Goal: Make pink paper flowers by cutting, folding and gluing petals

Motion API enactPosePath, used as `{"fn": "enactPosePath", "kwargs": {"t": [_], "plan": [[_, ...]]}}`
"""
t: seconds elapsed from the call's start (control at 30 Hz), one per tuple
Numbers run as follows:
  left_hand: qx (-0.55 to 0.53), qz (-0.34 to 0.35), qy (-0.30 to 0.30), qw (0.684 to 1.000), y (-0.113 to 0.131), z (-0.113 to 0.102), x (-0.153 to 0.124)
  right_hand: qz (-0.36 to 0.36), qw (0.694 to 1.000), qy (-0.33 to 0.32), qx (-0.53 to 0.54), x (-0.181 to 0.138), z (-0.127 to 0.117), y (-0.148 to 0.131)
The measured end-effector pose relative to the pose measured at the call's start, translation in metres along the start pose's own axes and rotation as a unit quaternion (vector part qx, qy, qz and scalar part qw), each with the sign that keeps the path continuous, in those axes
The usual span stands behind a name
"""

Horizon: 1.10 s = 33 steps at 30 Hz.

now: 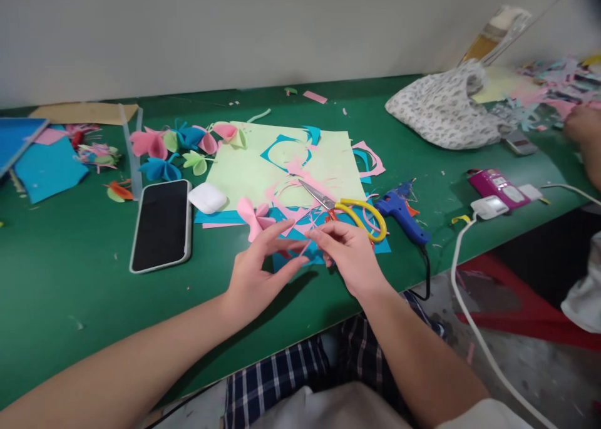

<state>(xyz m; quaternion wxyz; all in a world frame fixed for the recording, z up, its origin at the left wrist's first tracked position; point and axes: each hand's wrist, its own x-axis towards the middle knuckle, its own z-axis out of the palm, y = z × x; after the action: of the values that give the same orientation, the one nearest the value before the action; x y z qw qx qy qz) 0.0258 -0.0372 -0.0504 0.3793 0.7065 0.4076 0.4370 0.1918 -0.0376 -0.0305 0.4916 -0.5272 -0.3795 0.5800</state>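
My right hand (351,253) pinches a thin pink paper strip (305,248) between thumb and forefinger. Beside it my left hand (263,263) has its thumb and fingers apart around the strip's other end; whether a fingertip touches it is unclear. Just behind the left fingers lies a pink paper flower (253,217). Yellow-handled scissors (361,213) rest on the sheets beyond my right hand, blades pointing left. Underneath are a pale green sheet (239,172), blue paper (382,244) and cut-out scraps (375,160) in pink and blue.
A blue glue gun (399,210) lies to the right. Left are a phone (162,225), a white case (207,197) and several paper flowers (159,167). Farther right sit a patterned cloth bag (441,109), a magenta power strip (498,188) with a white cable, and another person's hand (582,125).
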Motion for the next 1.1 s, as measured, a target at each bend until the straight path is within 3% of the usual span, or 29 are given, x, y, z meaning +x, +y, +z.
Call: {"fn": "enactPosePath", "kwargs": {"t": [0.13, 0.3, 0.53, 0.73, 0.83, 0.9, 1.0, 1.1], "plan": [[-0.012, -0.062, 0.033, 0.997, 0.006, 0.003, 0.0, -0.008, 1.0, 0.0, -0.017, 0.0, 0.002, 0.003], [0.01, -0.089, 0.048, 0.995, 0.011, -0.003, 0.007, -0.05, 0.994, 0.012, -0.095, -0.001, -0.001, -0.002], [0.049, -0.037, 0.093, 0.994, 0.016, -0.012, 0.017, -0.072, 0.984, -0.011, -0.161, -0.002, -0.005, -0.006], [-0.006, -0.011, 0.153, 0.988, 0.037, -0.021, 0.047, -0.024, 0.999, 0.014, -0.028, -0.001, -0.004, -0.003], [-0.045, -0.037, 0.175, 0.983, 0.041, -0.024, 0.058, -0.017, 0.997, 0.04, 0.06, 0.0, -0.004, -0.002], [-0.051, -0.087, 0.137, 0.985, 0.04, -0.023, 0.059, -0.009, 0.994, 0.053, 0.097, 0.001, -0.003, -0.002], [-0.029, -0.158, 0.013, 0.987, 0.039, -0.017, 0.056, -0.005, 0.991, 0.053, 0.12, 0.0, 0.002, 0.0], [-0.043, -0.173, 0.005, 0.984, 0.041, -0.011, 0.053, -0.002, 0.993, 0.035, 0.109, -0.004, 0.01, 0.003]]}}
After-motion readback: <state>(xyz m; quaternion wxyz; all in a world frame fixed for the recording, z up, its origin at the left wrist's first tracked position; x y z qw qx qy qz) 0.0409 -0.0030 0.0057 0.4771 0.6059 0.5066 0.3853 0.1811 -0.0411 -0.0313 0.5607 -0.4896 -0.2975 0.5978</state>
